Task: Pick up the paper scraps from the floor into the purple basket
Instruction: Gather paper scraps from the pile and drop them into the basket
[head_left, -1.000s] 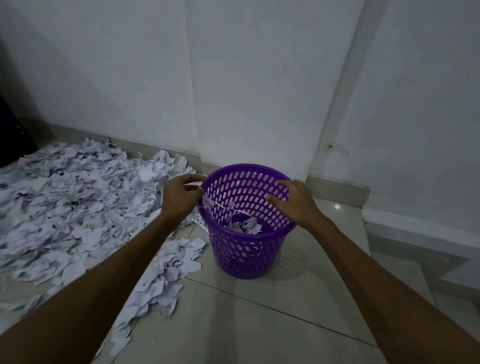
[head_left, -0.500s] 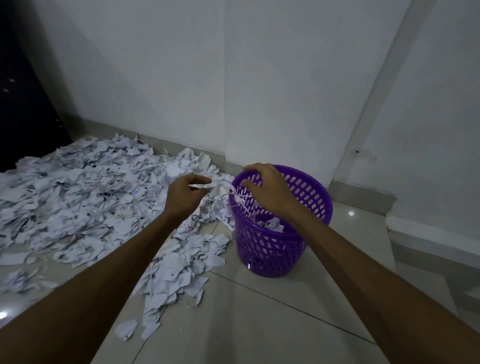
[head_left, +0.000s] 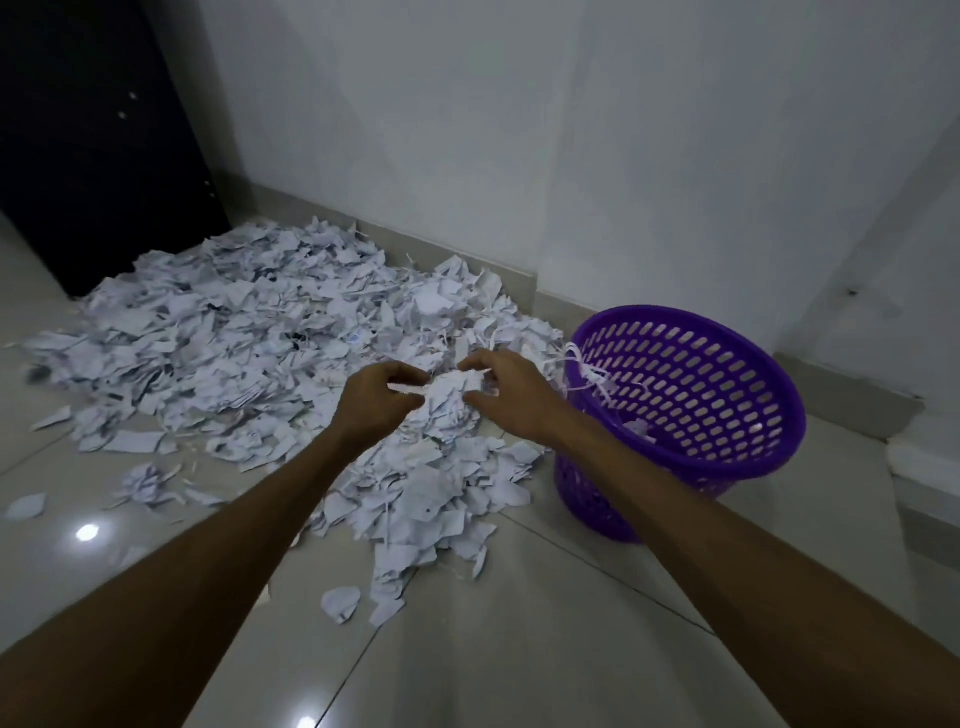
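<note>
A broad heap of paper scraps (head_left: 270, 343) covers the glossy, pale tiled floor (head_left: 519, 649), running from the dark door (head_left: 88, 140) at the far left along the skirting of the white wall (head_left: 571, 130) and tapering toward the near middle. The scraps are white, thin and torn into ragged, angular bits; some are crumpled, some are narrow curling strips. They are far too many to count. A few lie loose off the heap's near edge, one of them a crumpled ball (head_left: 145, 480) on the left.

One purple basket (head_left: 691, 410) stands on the floor just right of the heap, near the wall corner. It is round, of smooth plastic, with walls pierced by rows of small oval slots and a solid rolled rim. A few scraps lie at its bottom, and thin white strips hang over its left rim.

Two bare hands reach over the right part of the heap, close together. The left hand (head_left: 376, 400) has its fingers curled and pinches a small flat scrap (head_left: 408, 388) between thumb and fingers. The right hand (head_left: 511, 392), just left of the basket's rim, has its fingers bent around a wad of paper (head_left: 457, 382); whether that wad is lifted clear of the heap cannot be told.
</note>
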